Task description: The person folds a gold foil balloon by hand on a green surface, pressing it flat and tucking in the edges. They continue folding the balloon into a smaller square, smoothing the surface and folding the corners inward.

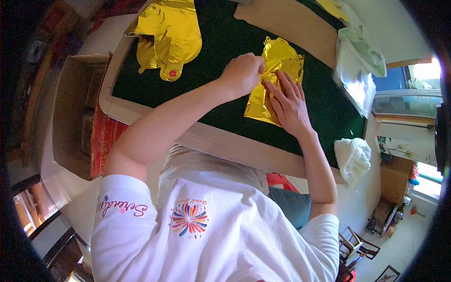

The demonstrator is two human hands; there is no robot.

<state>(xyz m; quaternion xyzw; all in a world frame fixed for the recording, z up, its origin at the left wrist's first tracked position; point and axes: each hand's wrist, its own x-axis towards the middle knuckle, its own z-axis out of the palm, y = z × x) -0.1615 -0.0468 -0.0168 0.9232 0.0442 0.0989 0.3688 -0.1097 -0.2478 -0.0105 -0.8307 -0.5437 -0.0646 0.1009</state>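
A shiny gold foil balloon (287, 58), flat and creased, lies on the dark green table top. My left hand (242, 74) is closed at its left edge, the fingers pinching the foil. Stretched out on the balloon's lower right part, my right hand (292, 105) rests with its fingers apart. Part of the foil is hidden under the hands. Off to the upper left is a second gold foil piece (171, 35), larger and folded over, with a small red round mark near its lower tip.
Brown cardboard (291, 19) lies along the table's far side. Clear plastic bags (354, 70) hang over the right edge. A bunched white cloth (352, 160) sits at the near right corner. Left of the table stands an open cardboard box (77, 113).
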